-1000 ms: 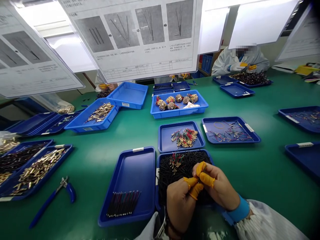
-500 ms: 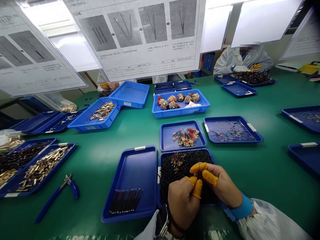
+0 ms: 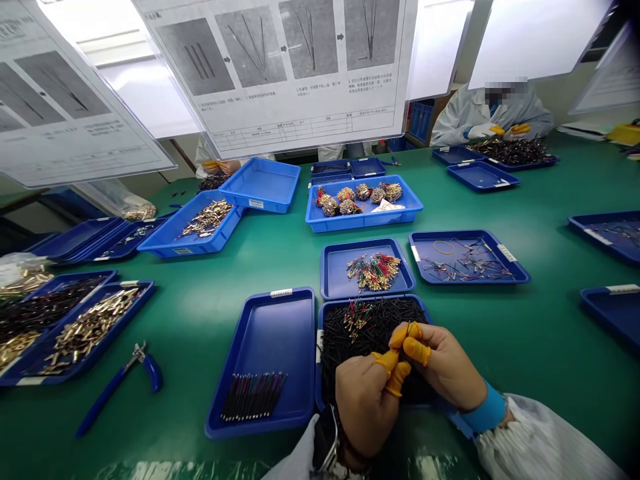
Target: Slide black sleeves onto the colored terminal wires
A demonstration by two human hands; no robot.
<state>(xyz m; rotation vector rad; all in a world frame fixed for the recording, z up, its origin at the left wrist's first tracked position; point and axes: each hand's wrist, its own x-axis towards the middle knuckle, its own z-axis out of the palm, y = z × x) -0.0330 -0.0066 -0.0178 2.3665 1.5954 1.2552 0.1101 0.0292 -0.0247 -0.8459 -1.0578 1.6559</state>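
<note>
Right, both hands meet over the near part of the black-filled tray (image 3: 376, 299), the left hand (image 3: 366, 401) and the right hand (image 3: 453, 368) tip to tip! The fingers of each, in yellow-orange covers, are pinched together; whatever they grip is too hidden to make out. Just below lie the black tubes (image 3: 345, 357), heaped across that tray, with a small bunch of coloured wires (image 3: 357, 319) on top at the far side. Over to the left, a blue tray (image 3: 280, 327) carries a neat row of dark pieces (image 3: 254, 397) near its front edge, and further left the pliers (image 3: 103, 403) rest on the green worktop (image 3: 185, 353), handles spread. Straight beyond the tubes, another tray (image 3: 333, 287) holds a fanned pile of gold-tipped wires (image 3: 376, 272); past it, a light-blue tray (image 3: 365, 224) holds round bundles (image 3: 347, 205). And across the worktop, a person in a pale coat (image 3: 453, 123) works over a dark heap (image 3: 517, 152)
</note>
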